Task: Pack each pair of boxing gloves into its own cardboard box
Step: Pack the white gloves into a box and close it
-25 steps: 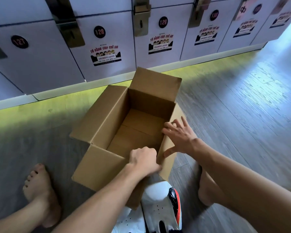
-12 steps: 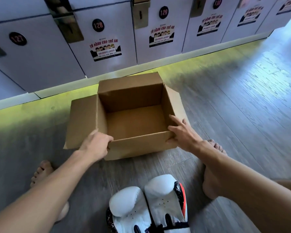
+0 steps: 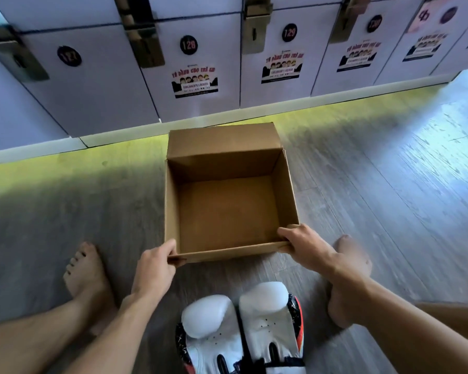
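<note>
An open, empty cardboard box (image 3: pixel 229 160) stands upright on the wooden floor in front of me, its far flap raised. My left hand (image 3: pixel 154 265) grips the box's near left corner, fingers curled over the rim. At the near right corner my right hand (image 3: pixel 304 245) holds the rim the same way. A pair of white boxing gloves (image 3: pixel 241 327) with black, red and orange trim lies side by side on the floor just below the box, between my arms.
A row of white numbered lockers (image 3: pixel 200 63) runs along the back, with a pale plinth and a yellow-lit floor strip below. My bare feet rest on the floor to the left (image 3: pixel 85 276) and right (image 3: pixel 346 279) of the gloves.
The box was turned from a skewed, tipped pose to stand square and upright before me. Both hands shifted to its near corners, and its side flaps now lie down.
</note>
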